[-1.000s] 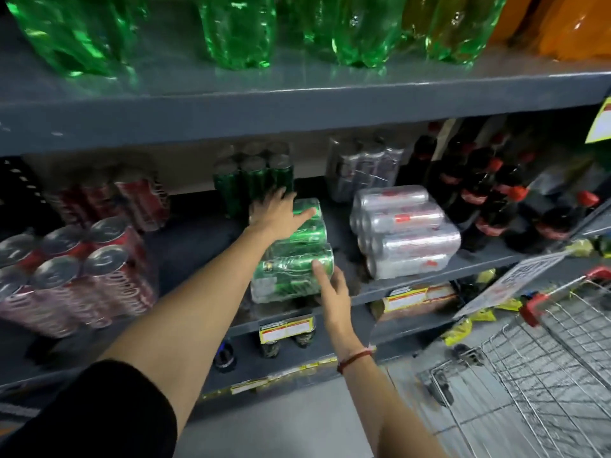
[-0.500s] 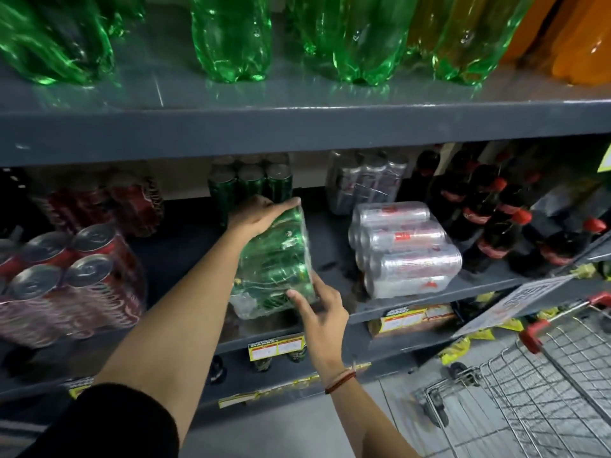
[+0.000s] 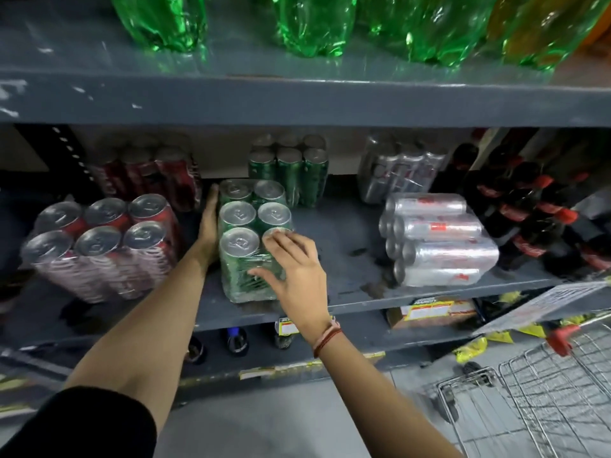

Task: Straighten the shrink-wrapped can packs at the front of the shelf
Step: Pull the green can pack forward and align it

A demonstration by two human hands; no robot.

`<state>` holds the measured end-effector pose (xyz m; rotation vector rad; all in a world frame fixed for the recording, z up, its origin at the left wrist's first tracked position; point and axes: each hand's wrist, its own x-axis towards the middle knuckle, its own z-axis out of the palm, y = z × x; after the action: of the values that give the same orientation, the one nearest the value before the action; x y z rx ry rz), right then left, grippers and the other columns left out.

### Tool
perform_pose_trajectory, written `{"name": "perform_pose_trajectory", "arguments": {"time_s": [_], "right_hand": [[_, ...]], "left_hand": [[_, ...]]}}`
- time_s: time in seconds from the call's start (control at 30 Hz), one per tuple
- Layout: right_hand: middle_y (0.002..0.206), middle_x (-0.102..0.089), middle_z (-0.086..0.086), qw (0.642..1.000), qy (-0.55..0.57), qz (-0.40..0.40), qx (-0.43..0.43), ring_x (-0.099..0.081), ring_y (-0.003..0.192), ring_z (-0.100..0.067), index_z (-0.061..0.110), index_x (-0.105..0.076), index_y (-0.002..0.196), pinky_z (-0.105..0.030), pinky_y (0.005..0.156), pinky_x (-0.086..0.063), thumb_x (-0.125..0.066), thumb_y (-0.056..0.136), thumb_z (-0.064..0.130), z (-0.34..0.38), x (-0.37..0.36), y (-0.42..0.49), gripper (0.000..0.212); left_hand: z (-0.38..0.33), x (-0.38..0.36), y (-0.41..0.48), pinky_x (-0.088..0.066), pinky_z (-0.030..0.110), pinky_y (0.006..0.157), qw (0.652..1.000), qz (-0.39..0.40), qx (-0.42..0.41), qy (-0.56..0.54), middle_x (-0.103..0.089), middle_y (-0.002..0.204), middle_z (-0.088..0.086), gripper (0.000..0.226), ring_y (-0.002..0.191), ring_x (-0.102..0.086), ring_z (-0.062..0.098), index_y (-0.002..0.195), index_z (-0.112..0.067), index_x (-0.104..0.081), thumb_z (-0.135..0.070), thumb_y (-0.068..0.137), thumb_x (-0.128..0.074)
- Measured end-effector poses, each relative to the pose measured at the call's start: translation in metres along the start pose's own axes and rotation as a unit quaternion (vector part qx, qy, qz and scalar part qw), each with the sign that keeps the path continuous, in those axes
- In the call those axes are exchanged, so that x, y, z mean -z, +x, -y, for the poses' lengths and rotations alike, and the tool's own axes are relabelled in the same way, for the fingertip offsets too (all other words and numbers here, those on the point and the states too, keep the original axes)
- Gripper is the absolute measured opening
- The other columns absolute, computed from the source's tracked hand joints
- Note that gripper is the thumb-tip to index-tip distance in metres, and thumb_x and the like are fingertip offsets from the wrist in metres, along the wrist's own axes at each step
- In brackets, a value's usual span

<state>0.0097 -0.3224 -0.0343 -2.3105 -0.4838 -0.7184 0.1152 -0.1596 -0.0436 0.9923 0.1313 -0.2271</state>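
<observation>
Green can pack (image 3: pixel 253 239), earlier tilted, now stands upright; left hand (image 3: pixel 209 226) and right hand (image 3: pixel 294 266) grip it flat-palmed

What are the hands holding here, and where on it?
The green can pack: left hand flat on its left side, right hand over its front right corner.

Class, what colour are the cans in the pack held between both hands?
Green, with silver tops; the can pack shows in the head view.
</observation>
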Motion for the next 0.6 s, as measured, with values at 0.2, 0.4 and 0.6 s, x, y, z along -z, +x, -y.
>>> {"name": "perform_pose_trajectory", "arguments": {"time_s": [0.2,0.4,0.6], "right_hand": [[0.116,-0.068,-0.003,0.999,0.019,-0.014,0.036,-0.055,0.111,-0.021,0.012,-0.068,0.109,-0.034,0.095,-0.048,-0.071,0.078,0.04,-0.006,-0.007,0.016,0.042],[0.1,-0.069,-0.003,0.981,0.185,0.026,-0.055,-0.052,0.099,-0.014,0.016,-0.069,0.1,-0.023,0.087,-0.04,-0.063,0.078,0.051,0.013,0.005,0.038,0.042],[0.12,-0.064,-0.018,0.954,0.147,0.196,-0.174,-0.055,0.114,-0.033,0.006,-0.061,0.115,-0.041,0.1,-0.043,-0.071,0.079,0.041,0.005,-0.01,0.108,0.051]], "left_hand": [[-0.01,-0.005,-0.011,-0.052,0.034,0.081,0.996,-0.076,0.008,0.049,-0.076,0.095,0.003,0.059,0.087,-0.071,0.018,0.099,-0.02,-0.071,-0.065,0.088,-0.033],[0.032,-0.004,-0.105,-0.046,0.04,0.1,0.92,-0.379,-0.097,-0.003,-0.07,0.115,0.008,0.052,0.106,-0.062,0.024,0.107,-0.017,-0.067,-0.06,0.084,-0.048],[0.079,-0.063,-0.14,-0.031,0.032,0.11,0.89,-0.398,-0.203,0.089,-0.043,0.14,-0.002,0.053,0.132,-0.04,0.017,0.139,-0.014,-0.037,-0.042,0.095,-0.042]]}}
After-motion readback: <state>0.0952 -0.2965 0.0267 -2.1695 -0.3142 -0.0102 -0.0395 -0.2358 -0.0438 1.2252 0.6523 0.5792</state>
